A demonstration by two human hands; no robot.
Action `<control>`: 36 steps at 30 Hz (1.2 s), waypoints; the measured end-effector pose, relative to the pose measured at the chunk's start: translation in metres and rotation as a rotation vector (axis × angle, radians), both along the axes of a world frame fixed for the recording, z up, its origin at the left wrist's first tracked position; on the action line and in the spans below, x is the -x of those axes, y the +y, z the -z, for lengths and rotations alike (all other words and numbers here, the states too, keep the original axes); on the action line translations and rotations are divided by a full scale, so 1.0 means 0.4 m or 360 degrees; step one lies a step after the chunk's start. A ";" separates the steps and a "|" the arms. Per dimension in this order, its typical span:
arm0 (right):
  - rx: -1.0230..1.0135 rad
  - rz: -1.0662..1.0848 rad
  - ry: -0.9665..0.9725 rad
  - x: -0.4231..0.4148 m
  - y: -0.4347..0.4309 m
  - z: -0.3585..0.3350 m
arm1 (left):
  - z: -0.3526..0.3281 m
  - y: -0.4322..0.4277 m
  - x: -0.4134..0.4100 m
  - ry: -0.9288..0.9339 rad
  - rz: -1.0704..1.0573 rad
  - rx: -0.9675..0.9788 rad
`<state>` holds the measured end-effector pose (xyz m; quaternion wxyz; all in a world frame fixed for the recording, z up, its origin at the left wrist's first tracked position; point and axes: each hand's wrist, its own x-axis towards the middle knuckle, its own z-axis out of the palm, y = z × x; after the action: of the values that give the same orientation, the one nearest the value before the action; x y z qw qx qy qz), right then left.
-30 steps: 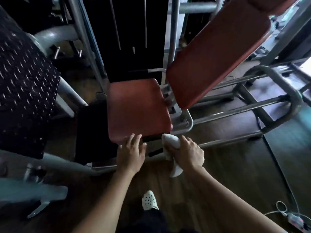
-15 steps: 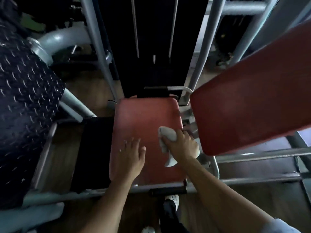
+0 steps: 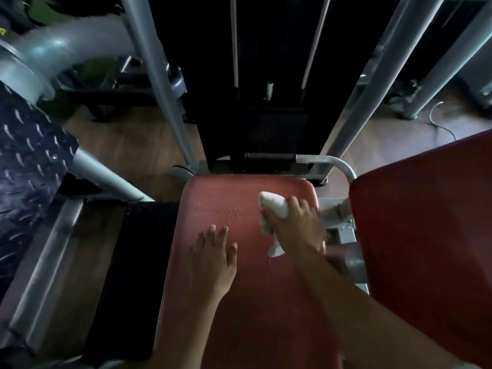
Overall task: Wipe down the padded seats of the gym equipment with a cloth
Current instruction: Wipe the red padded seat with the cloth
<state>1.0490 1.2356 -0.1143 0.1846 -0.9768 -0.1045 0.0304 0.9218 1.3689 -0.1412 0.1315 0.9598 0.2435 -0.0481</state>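
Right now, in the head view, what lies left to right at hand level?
Black tread plate → left hand, flat on the red seat → white cloth gripped by the right hand → red back pad.

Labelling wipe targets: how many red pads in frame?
2. The seat pad is centre, with the cloth on its far right part. The second pad is at the right, cut off by the frame edge. More may lie out of view.

view: head-worn, single | faces: forward, steeply down | range: close above red seat (image 3: 261,315) | edges: blurred, seemingly wide-angle
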 end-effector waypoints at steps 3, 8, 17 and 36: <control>0.0085 -0.0001 -0.0126 -0.035 0.026 0.087 | 0.058 0.038 -0.054 -0.0009 0.0025 -0.0063; 0.0200 -0.0029 -0.0136 0.013 0.018 0.230 | 0.146 0.066 -0.089 0.0010 0.0033 -0.0076; 0.0275 -0.0075 -0.0119 0.072 -0.002 0.339 | 0.266 0.128 -0.127 -0.0005 0.0117 -0.0114; 0.0216 -0.0244 -0.0233 -0.140 -0.049 0.333 | 0.293 0.158 -0.128 0.0001 0.0177 -0.0149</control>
<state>1.1052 1.2162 -0.2474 0.1071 -0.9758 -0.1896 -0.0199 0.9728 1.4320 -0.2584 0.0835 0.9769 0.1917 -0.0442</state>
